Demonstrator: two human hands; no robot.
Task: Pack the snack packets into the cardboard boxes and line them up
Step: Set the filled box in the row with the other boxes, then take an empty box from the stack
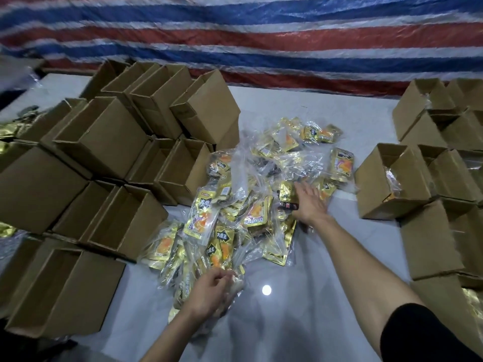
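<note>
A black sleeve and bare forearm come in from the near right corner of the desk, ending in the right hand, which lies palm down on the right flank of the packets. Its fingers are stretched out over a gold packet and grip nothing that I can see. Closer to the near edge, the left hand has its fingers curled, pinching clear wrap at the near tip of the heap. The heap sits mid-desk, its long axis running from near-left to far-right. Left boxes are stacked along the left edge, mouths open and, as far as they show, empty. Right boxes stand along the right edge, the nearest one open with wrapped packets inside. That box lies just right of the right hand, so that hand looks the better placed: close on a packet, then a short carry rightward. A striped tarp hangs past the far edge.
</note>
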